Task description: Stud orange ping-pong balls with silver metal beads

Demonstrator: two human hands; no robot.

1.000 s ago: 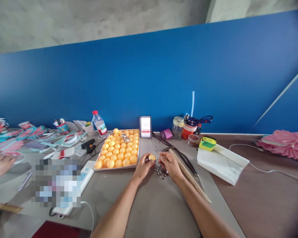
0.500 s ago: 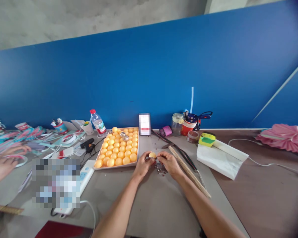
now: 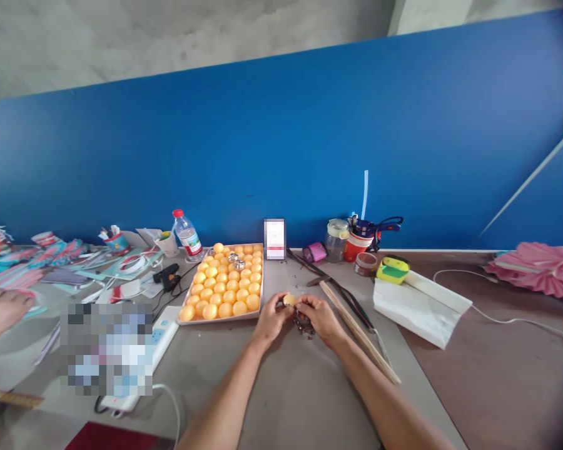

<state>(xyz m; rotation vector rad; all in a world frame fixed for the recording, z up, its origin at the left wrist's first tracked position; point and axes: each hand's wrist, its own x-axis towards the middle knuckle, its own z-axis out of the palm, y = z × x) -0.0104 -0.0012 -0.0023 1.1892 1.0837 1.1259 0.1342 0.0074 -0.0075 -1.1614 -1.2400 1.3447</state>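
Note:
Held between the fingertips of my left hand is a small orange-yellow ball, with silvery bits along its lower side. My right hand meets it from the right, thumb and fingers pinched against the ball's edge; whatever is in the pinch is too small to make out. Small shiny dark and silver pieces lie on the table just below the hands, partly hidden by them. To the left, a shallow box is filled with orange balls, and a few silver-covered balls sit on top.
Wooden sticks and a dark strap lie right of my hands. A phone, a jar and a red cup stand behind. A glue gun and power strip are left, near another person's hand.
Both my hands stay together at the ball, with small finger movements. The view has tilted slightly, so things sit a little lower. The other person's hand at left has shifted left.

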